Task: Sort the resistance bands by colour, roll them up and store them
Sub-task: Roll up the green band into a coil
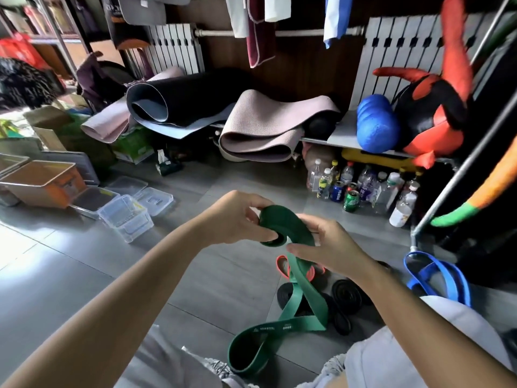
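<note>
1. The person sits on the grey floor (84,261) with both bare arms stretched forward and the hands close together in front of them.
2. The left hand (237,217) pinches the rolled-up end of the green band (277,219). The thumb is on the near face of the small coil and the fingers are curled over its top.
3. The right hand (324,242) grips the same band just beside the coil. Its fingers are wrapped round the flat strap and the thumb points toward the left hand.
4. Between the hands the band arches up in a short hump. Below the right hand it hangs in two strands, and its far loop lies on the floor near the person's knees.
5. A red band (282,268) lies unrolled on the floor behind the hanging strands.
6. Several black rolls (347,294) sit on the floor just beside the red band, already wound up.
7. A blue band (439,278) lies loose to the right, near a metal rack foot.
8. Clear boxes (126,218) stand on the floor to the left, well apart from the bands.
9. Bottles (363,189) and cans cluster under a low shelf at the back, with mats (251,130) piled on it.
</note>
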Available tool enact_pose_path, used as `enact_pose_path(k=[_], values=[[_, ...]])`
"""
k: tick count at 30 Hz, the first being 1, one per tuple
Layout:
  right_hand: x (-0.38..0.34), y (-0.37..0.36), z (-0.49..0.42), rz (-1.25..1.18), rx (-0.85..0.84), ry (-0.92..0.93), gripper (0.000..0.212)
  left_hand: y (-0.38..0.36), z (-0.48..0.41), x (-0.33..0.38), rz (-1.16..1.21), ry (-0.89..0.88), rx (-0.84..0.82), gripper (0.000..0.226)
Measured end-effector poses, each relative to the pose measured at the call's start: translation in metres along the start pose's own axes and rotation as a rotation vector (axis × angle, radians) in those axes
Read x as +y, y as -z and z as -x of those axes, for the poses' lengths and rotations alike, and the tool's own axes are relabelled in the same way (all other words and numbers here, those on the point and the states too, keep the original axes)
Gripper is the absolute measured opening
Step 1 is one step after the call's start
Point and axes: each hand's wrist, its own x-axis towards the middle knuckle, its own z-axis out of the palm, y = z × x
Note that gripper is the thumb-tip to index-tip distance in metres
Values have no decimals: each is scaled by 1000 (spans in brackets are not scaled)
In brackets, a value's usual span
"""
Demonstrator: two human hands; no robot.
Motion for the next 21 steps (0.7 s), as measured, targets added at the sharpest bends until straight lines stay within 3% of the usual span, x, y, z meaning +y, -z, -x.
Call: enact_pose_path(k=[6, 10, 12, 14, 16, 21], values=[[8, -8, -1, -144, -38, 63, 56, -11, 1, 1, 210, -74, 66, 34], [4, -11, -1, -449, 51, 50, 47, -28, 4, -13, 667, -128, 19, 36], [5, -13, -1, -480, 121, 54, 44, -37, 5, -19, 871, -106, -7, 37], [7, -13, 0, -434, 136, 59, 43, -43, 4, -25, 895, -56, -18, 38], [8, -11, 1, -321, 107, 39, 41, -41, 5, -26, 704, 22, -9, 38], [16, -10, -1, 119, -5, -39, 36, -21, 2, -4, -281, 46, -90, 73]])
